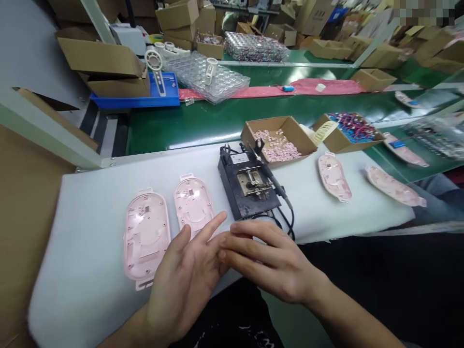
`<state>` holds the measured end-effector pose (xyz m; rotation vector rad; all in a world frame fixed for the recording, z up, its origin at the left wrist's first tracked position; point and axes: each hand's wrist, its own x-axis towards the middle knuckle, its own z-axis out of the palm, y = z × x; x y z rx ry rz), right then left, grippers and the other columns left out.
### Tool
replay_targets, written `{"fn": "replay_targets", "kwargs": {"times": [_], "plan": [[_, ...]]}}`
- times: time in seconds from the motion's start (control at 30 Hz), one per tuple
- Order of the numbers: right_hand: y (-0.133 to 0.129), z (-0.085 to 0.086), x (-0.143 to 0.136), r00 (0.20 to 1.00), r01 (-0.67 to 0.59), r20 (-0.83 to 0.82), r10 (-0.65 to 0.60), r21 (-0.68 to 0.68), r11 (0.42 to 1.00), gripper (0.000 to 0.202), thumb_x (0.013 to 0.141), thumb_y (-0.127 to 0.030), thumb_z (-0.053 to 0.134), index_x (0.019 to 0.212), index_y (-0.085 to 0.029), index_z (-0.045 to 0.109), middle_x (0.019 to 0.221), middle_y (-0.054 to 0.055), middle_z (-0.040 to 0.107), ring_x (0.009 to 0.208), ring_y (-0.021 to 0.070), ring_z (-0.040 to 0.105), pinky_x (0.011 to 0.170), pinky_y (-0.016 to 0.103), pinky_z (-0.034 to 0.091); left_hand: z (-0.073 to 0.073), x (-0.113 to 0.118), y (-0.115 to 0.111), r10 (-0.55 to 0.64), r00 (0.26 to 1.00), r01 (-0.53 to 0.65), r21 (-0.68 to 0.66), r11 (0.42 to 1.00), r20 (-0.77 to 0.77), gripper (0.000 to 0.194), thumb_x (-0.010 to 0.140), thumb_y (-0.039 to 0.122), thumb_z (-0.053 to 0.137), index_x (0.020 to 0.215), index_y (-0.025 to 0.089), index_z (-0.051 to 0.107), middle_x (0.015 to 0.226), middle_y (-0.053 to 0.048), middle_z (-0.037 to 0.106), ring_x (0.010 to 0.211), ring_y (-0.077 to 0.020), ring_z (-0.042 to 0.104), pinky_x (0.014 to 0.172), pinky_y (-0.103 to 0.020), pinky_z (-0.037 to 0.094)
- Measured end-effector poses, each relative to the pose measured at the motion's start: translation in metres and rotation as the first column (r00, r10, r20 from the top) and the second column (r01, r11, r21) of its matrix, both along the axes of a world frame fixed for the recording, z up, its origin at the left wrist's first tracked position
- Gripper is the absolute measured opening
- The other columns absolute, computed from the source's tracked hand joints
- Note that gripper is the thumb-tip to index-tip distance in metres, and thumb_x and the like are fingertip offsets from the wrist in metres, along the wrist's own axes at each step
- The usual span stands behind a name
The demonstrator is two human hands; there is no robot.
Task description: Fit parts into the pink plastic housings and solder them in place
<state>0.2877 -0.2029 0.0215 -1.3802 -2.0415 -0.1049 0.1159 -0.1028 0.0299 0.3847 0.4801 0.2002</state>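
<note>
Hands are meeting empty over the pad's [90, 270] edge: left [184, 285] is lying palm-up and spread, right [270, 263] is resting flat on its fingertips, beside two shells [147, 237].

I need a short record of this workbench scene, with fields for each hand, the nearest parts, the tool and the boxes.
left hand: open, palm up, holds nothing
right hand: flat, fingers touching the left hand's fingers
nearest parts: two pink plastic shells on the white foam mat
tool: black fixture with a cabled soldering iron resting on it
boxes: small pink parts box; wired parts box
behind: green conveyor belt
</note>
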Motion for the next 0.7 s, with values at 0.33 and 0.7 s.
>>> {"fn": "replay_targets", "kwargs": {"times": [0.33, 0.7], "plan": [[0.053, 0.006, 0.149, 0.744, 0.667, -0.130, -0.655, 0.083, 0.741, 0.031, 0.101, -0.036, 0.057, 0.127, -0.027, 0.070, 0.119, 0.007, 0.075, 0.106, 0.0252, 0.073, 0.099, 0.046, 0.059, 0.003, 0.029, 0.016, -0.099, 0.982, 0.093, 0.041, 0.995, 0.163, 0.078, 0.097, 0.069, 0.036, 0.161, 0.024, 0.031, 0.147, -0.013, 0.060, 0.137, -0.0304, 0.056, 0.121, -0.051, 0.036], [0.037, -0.028, 0.164, 0.877, 0.404, 0.013, -0.480, -0.560, 0.723, 0.041, 0.097, -0.058, 0.054, 0.117, -0.023, 0.052, 0.081, 0.005, 0.069, 0.068, 0.0226, 0.066, 0.060, 0.035, 0.052, -0.011, -0.063, 0.130, 0.435, 0.767, 0.526, 0.850, -0.008, -0.471, 0.029, 0.095, 0.052, 0.058, 0.116, 0.036, 0.071, 0.127, 0.000, 0.069, 0.118, -0.0276, 0.061, 0.102, -0.044, 0.051]]}}
